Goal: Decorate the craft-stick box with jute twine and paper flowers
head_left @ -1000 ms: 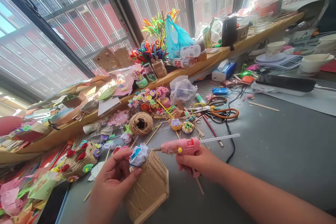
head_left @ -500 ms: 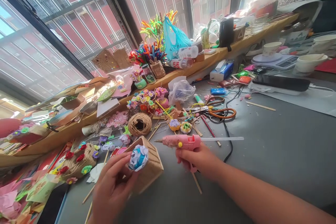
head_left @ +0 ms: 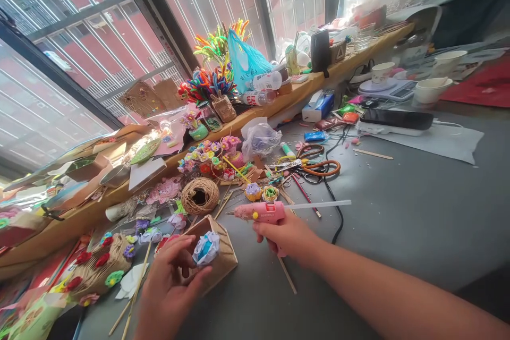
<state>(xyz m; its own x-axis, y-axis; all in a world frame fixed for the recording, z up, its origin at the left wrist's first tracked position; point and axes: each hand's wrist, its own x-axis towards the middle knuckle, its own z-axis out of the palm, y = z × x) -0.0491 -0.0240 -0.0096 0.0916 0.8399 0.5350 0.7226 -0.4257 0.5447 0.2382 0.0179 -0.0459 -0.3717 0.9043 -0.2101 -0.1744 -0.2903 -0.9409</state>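
Note:
A pink hot glue gun (head_left: pixel 261 212) with a clear glue stick in its back is gripped in my right hand (head_left: pixel 285 234), its nozzle pointing left above the table. In front of my left hand (head_left: pixel 173 276), a white and blue paper flower (head_left: pixel 206 248) sits against a brown box (head_left: pixel 223 257) with an open top. The fingers and thumb of my left hand are apart around the flower's left and lower sides. Whether a fingertip still touches the flower or box, I cannot tell.
Behind the box lie a twine ball (head_left: pixel 200 196), small paper flowers (head_left: pixel 253 191) and scissors (head_left: pixel 319 166). At left is a twine-wrapped piece with flowers (head_left: pixel 98 268). A black cord (head_left: pixel 338 218) crosses the table near the glue gun. A phone (head_left: pixel 398 119) lies at the right.
The view has swung slightly to the right. My left fingers have loosened and drawn apart from the paper flower, which stays at the box. My right hand keeps its hold on the glue gun.

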